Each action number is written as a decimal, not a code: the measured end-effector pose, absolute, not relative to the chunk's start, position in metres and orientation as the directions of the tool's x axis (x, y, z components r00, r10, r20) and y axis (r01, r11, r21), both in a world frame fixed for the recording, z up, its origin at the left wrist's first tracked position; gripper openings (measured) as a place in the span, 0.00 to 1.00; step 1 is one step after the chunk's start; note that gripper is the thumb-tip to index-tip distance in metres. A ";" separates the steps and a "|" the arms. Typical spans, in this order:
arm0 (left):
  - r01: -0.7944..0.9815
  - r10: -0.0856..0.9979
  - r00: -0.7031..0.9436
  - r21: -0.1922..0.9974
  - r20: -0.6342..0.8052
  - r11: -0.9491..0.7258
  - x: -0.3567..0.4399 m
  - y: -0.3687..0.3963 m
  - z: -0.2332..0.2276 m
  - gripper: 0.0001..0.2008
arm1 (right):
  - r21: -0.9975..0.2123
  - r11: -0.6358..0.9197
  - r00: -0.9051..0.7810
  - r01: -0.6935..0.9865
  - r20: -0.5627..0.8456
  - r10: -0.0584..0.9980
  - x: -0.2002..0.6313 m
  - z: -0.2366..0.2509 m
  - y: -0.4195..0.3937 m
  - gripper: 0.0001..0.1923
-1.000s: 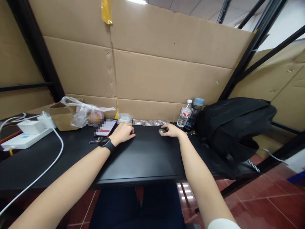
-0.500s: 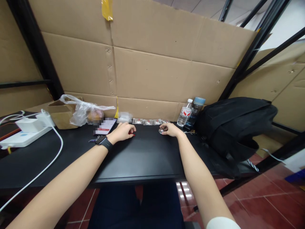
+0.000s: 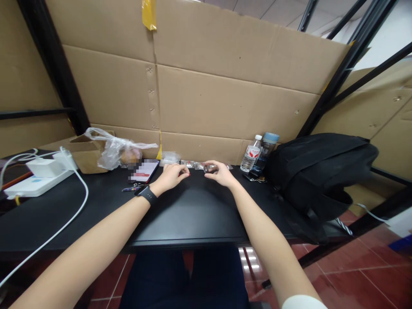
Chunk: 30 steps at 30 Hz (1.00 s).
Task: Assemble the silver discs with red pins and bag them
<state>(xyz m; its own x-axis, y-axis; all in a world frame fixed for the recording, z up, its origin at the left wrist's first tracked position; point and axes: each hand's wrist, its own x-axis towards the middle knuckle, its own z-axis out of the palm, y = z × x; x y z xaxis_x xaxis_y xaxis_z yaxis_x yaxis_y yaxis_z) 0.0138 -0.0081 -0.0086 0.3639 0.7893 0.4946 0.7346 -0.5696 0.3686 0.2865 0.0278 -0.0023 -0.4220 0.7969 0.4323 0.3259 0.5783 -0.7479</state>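
My left hand, with a black watch on its wrist, is closed in a pinch above the black table. A speck of red shows at its fingertips, too small to name. My right hand curves its thumb and fingers around a small round, clear, shiny thing. Behind the hands lies a row of small clear packets with red marks, partly hidden by the right fingers. Beyond my left hand is a stack of clear plastic pieces. A phone with a lit screen lies left of that hand.
On the left are a white power strip with cables, a cardboard box and a tied plastic bag. A water bottle, a blue-lidded bottle and a black backpack stand right. Cardboard walls the back.
My right hand has moved left with the round thing, towards the packets, and its fingers have spread wider around it. My left hand has shifted slightly right, still pinched.
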 end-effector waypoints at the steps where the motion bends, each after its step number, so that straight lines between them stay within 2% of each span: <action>1: 0.708 0.788 0.343 0.411 0.511 -0.575 0.016 -0.010 -0.005 0.08 | -0.778 0.570 -0.437 0.264 0.431 0.790 0.278 -0.002 0.023 0.28; 6: 0.546 0.763 0.250 0.563 0.597 -0.620 0.022 -0.017 0.004 0.09 | -0.848 0.525 -0.425 0.068 0.452 0.784 0.248 0.004 0.000 0.28; 9: 0.497 0.767 0.218 0.608 0.604 -0.620 0.025 -0.020 0.006 0.09 | -0.874 0.486 -0.406 0.000 0.444 0.798 0.240 0.006 -0.007 0.28; 16: 0.540 0.731 0.243 0.537 0.638 -0.648 0.027 -0.017 0.001 0.08 | -0.887 0.457 -0.415 -0.067 0.441 0.796 0.235 0.002 -0.008 0.28; 22: 0.579 0.667 0.223 0.454 0.711 -0.677 0.032 -0.020 0.000 0.06 | -0.896 0.442 -0.385 -0.043 0.423 0.820 0.229 -0.002 -0.007 0.26; 26: 0.647 0.667 0.220 0.405 0.712 -0.646 0.036 -0.027 0.004 0.06 | -0.908 0.418 -0.360 -0.041 0.404 0.841 0.230 -0.002 -0.007 0.27; 30: 0.686 0.658 0.211 0.370 0.723 -0.626 0.035 -0.029 0.008 0.07 | -0.920 0.392 -0.414 -0.018 0.364 0.834 0.237 0.002 -0.006 0.22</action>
<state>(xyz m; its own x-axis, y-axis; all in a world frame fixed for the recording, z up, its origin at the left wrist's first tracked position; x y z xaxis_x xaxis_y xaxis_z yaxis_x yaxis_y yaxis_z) 0.0355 -0.0294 0.0084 0.2111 0.6579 0.7230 0.6861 -0.6265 0.3697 0.2370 -0.0059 0.0016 -0.4145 0.8341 0.3640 -0.0179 0.3925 -0.9196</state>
